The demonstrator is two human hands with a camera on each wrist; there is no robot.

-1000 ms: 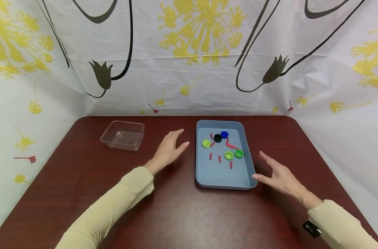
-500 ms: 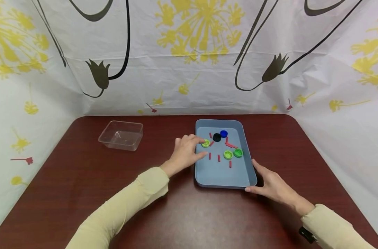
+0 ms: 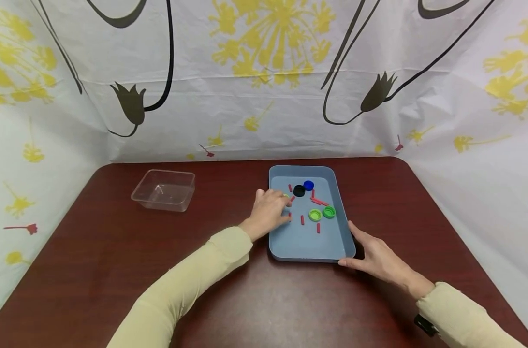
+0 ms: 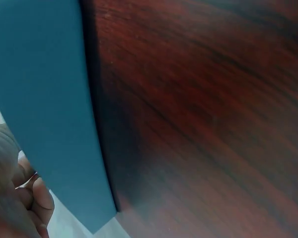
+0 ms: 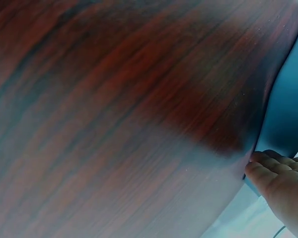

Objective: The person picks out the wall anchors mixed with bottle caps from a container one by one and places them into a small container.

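1. The left grip (image 3: 267, 211), a bare hand, reaches over the tray's side at 9 o'clock. Its thumb and fingers are apart, pinching nothing that I can see.
2. Right by those fingers, at the tray's 10 o'clock, is a yellow-green cap (image 3: 286, 196). Fingers hide part of it, so I cannot tell if they touch.
3. The right grip (image 3: 379, 256) touches the tray's corner between 4 and 5 o'clock. Its fingers are mostly straight along the side.
4. In the blue-gray tray (image 3: 307, 247), a black cap (image 3: 299, 191) is at 11 o'clock, a blue cap (image 3: 308, 185) at 12, another yellow-green cap (image 3: 315, 215) in the middle, and a green cap (image 3: 329, 212) at 3.
5. Little red sticks (image 3: 318, 228) lie scattered around them.
6. On the brown desk (image 3: 255, 309), a clear tub (image 3: 161, 202) sits well apart, at the tray's 9 o'clock.
7. At 12 o'clock, behind the desk, a white cloth (image 3: 172, 140) has yellow, red and dark flowers printed on it.
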